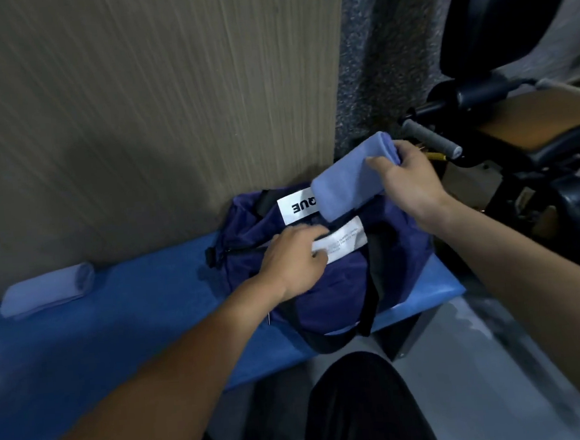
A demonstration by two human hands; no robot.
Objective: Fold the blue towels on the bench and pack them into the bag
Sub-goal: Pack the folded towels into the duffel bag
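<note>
**A:** In the head view, what did you have in your hands, and why was it held so?

**B:** My right hand point(407, 180) gripped one folded blue towel point(351, 177), fingers curled round its far end. I held it above the bag point(323, 269), slanted down toward the opening, I think so that the near end could enter first. My left hand point(293, 257) lay on the top of the bag at the white label point(343, 243). Its fingers looked bent on the cloth near the opening, but the frame was blurred there, so I could not tell if it pinched the fabric or only pressed it. I judged it was there to keep the mouth of the bag apart and steady.

**A:** Where did the bag stand?

**B:** On the blue worktop point(134, 320), at its right end, pushed against the wall point(157, 109), so it could not slide back.

**A:** And the count?

**B:** Two towels I could see: the one in my hand, and a second folded towel point(46, 293) lying far left on the worktop, close to the wall, well apart from the bag. One bag, with two white labels. If a towel was already inside the bag, it was hidden from me.

**A:** So the task was how far?

**B:** As I judged, folding was done and packing was in the middle.
</note>
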